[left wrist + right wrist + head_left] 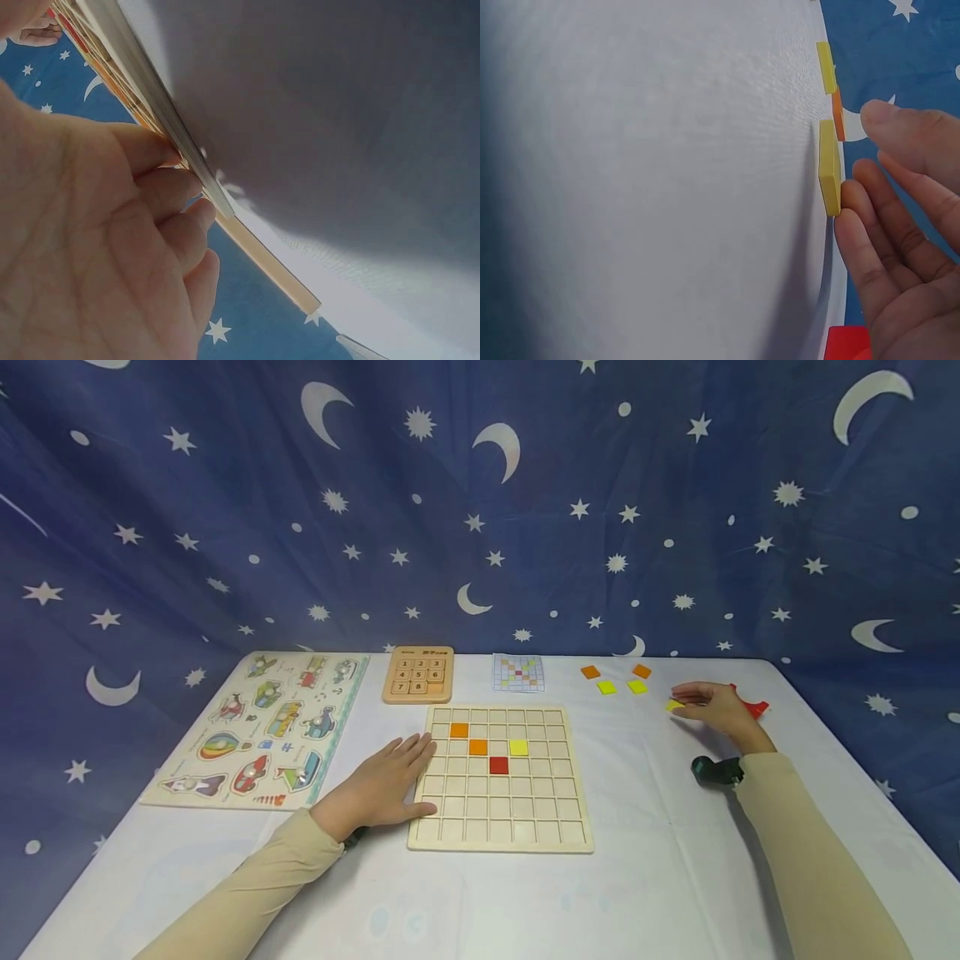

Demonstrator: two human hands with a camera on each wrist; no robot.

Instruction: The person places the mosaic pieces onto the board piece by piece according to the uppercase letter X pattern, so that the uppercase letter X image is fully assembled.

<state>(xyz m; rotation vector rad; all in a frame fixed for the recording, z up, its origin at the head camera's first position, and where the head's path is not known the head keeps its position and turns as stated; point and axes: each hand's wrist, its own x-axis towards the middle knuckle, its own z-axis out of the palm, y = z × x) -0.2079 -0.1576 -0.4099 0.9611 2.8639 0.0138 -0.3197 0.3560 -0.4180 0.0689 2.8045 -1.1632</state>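
A wooden grid board [538, 810] lies in the middle, holding two orange tiles [477, 747], one yellow tile [518, 747] and one red tile [498, 766] in its cells. My left hand [386, 781] rests along its left edge, fingers extended; in the left wrist view, the fingertips touch the board's side [161, 112]. At the right, my right hand [712, 706] reaches down to a loose yellow tile [828, 169]. Its fingers are loosely bent beside the tile's edge, and in the right wrist view the thumb stands apart from it. A red piece [752, 708], partly hidden, lies behind this hand.
Two loose orange tiles [590, 672] and two yellow tiles [606, 687] lie at the back right. A coloured pattern card [518, 673] and a wooden number puzzle [417, 675] sit behind the board. A picture puzzle board [258, 735] lies at the left. A starry curtain [555, 552] hangs behind.
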